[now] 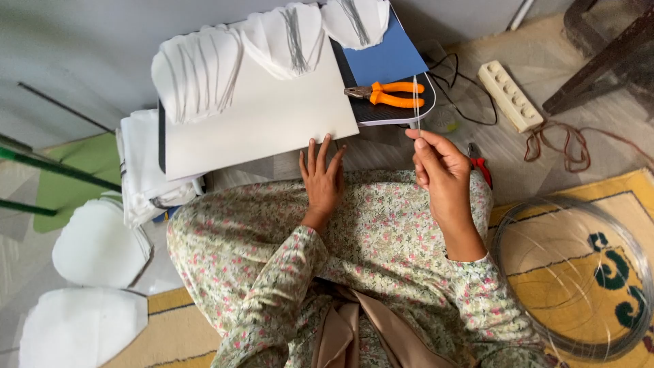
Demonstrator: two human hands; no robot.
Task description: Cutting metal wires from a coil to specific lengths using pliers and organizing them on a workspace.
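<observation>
Right hand (439, 167) pinches a thin wire (416, 109) upright between thumb and fingertips; left hand (322, 178) open, flat on lap, grasping nothing, fingertips at white board (266, 116) edge; orange pliers (387, 93) lie just beyond wire; wire coil (572, 272) on rug at right.

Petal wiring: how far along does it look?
Done: three stacks of white petal pieces with wire stems lie on the white board. In hand: the right hand pinches a short wire piece; the left hand rests at the board's edge. Left: unwired petal pieces on the floor, plus the wire coil.
</observation>
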